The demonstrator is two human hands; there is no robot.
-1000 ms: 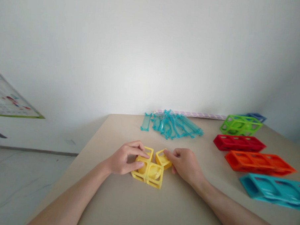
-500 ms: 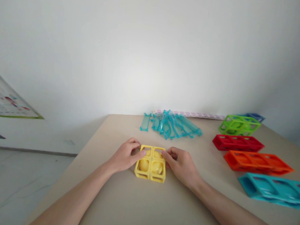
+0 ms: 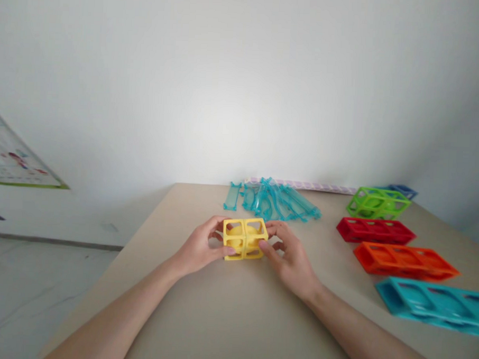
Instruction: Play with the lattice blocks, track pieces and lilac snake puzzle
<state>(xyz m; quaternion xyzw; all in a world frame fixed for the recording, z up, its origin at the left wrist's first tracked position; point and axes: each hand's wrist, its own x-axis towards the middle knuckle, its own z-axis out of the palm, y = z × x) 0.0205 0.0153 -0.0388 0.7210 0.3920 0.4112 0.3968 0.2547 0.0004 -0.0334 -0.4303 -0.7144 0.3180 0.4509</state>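
Note:
Between my two hands is a yellow block of joined open-frame cubes [image 3: 245,238], with rounded yellow shapes inside. My left hand [image 3: 200,246] grips its left side, thumb on the near face and fingers behind. From the right, my right hand [image 3: 289,258] holds the other side the same way, its thumb tip at the near right edge. The far fingers of both hands are partly hidden behind the block. Whether the block touches the table [image 3: 233,317] or is slightly raised, I cannot tell.
Behind the block lie several translucent teal track pieces [image 3: 280,200] and a patterned strip [image 3: 314,186] along the wall. On the right stand green frame cubes [image 3: 377,203], a red row [image 3: 376,230], an orange row [image 3: 406,260], a turquoise row [image 3: 436,304] and a blue piece [image 3: 402,191].
Both hands have tipped the yellow block, so its top face with four openings no longer faces me and it looks shorter. It sits slightly farther from me.

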